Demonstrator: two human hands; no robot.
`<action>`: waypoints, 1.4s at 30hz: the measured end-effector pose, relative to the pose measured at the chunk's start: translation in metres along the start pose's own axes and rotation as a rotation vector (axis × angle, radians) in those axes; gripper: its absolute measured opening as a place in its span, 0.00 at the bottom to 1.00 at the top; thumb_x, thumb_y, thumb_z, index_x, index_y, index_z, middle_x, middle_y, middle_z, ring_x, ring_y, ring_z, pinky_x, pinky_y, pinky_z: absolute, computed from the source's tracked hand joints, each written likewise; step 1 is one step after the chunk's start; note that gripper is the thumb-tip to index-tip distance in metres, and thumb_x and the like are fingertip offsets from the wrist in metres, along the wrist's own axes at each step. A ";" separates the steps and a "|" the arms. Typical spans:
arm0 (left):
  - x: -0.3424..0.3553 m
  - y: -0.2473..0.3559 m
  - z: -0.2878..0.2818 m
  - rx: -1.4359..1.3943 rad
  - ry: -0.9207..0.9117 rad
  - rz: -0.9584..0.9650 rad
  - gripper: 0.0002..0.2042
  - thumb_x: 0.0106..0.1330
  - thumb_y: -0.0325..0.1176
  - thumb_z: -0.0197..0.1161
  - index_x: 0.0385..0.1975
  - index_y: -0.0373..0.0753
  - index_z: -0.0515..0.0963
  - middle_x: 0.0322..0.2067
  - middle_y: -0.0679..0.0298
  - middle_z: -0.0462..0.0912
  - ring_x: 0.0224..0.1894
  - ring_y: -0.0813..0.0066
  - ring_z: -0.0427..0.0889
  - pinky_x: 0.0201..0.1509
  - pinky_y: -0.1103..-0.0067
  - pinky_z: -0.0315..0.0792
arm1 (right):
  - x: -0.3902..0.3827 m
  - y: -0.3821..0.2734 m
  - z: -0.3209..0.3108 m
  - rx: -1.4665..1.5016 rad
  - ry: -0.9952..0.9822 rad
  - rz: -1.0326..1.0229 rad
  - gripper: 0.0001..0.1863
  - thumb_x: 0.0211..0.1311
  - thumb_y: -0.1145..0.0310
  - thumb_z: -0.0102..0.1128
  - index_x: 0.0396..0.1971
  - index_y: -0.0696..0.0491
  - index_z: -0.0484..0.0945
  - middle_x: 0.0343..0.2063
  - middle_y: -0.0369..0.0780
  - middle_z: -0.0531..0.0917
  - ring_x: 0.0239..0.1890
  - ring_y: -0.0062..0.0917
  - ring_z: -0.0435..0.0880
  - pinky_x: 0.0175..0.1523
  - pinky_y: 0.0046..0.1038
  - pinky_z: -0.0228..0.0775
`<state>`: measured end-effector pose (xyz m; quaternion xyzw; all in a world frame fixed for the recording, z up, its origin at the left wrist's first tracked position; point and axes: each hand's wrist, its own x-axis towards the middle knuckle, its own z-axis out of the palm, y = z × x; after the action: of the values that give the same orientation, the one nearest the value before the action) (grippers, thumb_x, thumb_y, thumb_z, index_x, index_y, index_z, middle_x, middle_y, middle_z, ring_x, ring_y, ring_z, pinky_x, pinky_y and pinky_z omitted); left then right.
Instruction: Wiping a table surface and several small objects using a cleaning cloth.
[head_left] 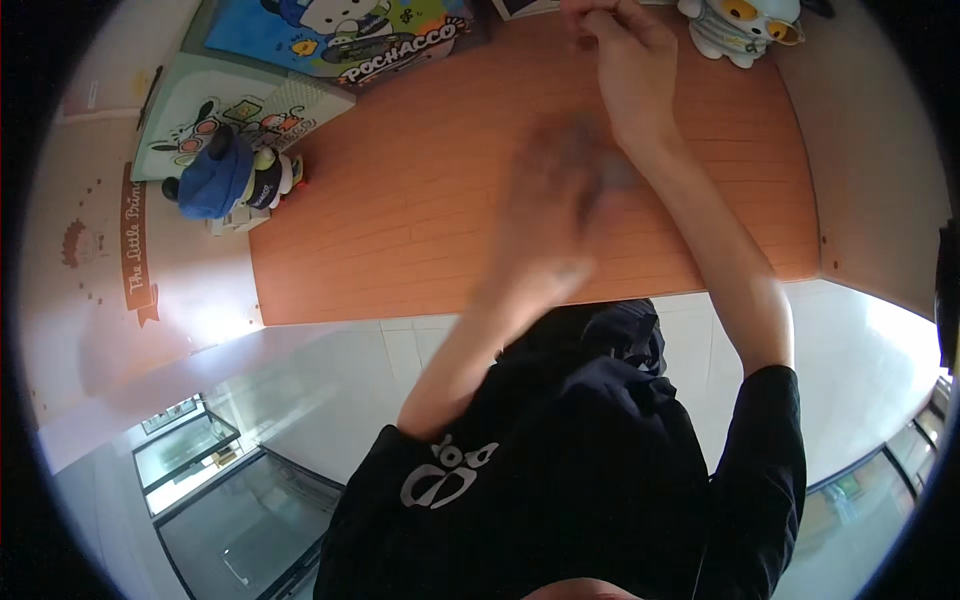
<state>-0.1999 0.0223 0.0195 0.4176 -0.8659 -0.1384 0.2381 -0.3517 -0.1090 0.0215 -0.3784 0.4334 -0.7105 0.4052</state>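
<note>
My left hand [555,195] is over the middle of the brown wood-grain tabletop [420,220], smeared by motion. A blurred greyish patch [618,172] shows beside its fingers, too unclear to name. Farther away, at the top edge of the view, is my right hand [638,65]. Its fingers are curled and pressed together, and whatever they hold, if anything, is hidden. A white toy figure [728,35] with yellow glasses stands to the right of this hand.
At the far left lean a blue cartoon-printed box [330,40] and a pale green one [225,110]. In front stands a figurine in a blue hat [218,175]. Upright panels [860,150] bound the tabletop on both sides. Its near edge lies before my lap.
</note>
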 end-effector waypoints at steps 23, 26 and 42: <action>0.005 -0.072 -0.049 0.005 0.066 -0.172 0.19 0.77 0.39 0.61 0.65 0.44 0.82 0.69 0.53 0.81 0.73 0.47 0.74 0.71 0.52 0.69 | -0.025 -0.042 0.011 -0.085 -0.076 0.079 0.13 0.72 0.76 0.54 0.40 0.54 0.90 0.35 0.33 0.88 0.38 0.15 0.79 0.47 0.20 0.73; 0.009 -0.132 -0.074 0.732 0.292 -0.287 0.18 0.76 0.41 0.60 0.57 0.39 0.84 0.48 0.52 0.82 0.50 0.45 0.77 0.53 0.59 0.73 | -0.020 -0.042 0.010 -0.112 -0.071 0.092 0.13 0.73 0.76 0.54 0.40 0.55 0.90 0.35 0.33 0.88 0.38 0.15 0.79 0.46 0.20 0.73; 0.049 -0.090 -0.050 0.392 0.310 -0.124 0.14 0.68 0.29 0.65 0.50 0.47 0.90 0.49 0.58 0.85 0.47 0.53 0.76 0.53 0.64 0.71 | -0.024 -0.015 0.010 -0.127 -0.097 -0.010 0.14 0.70 0.78 0.54 0.37 0.54 0.92 0.35 0.33 0.91 0.37 0.17 0.81 0.46 0.19 0.72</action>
<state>-0.1415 -0.0736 0.0369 0.5245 -0.8019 0.0834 0.2737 -0.3371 -0.0859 0.0339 -0.4397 0.4555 -0.6644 0.3973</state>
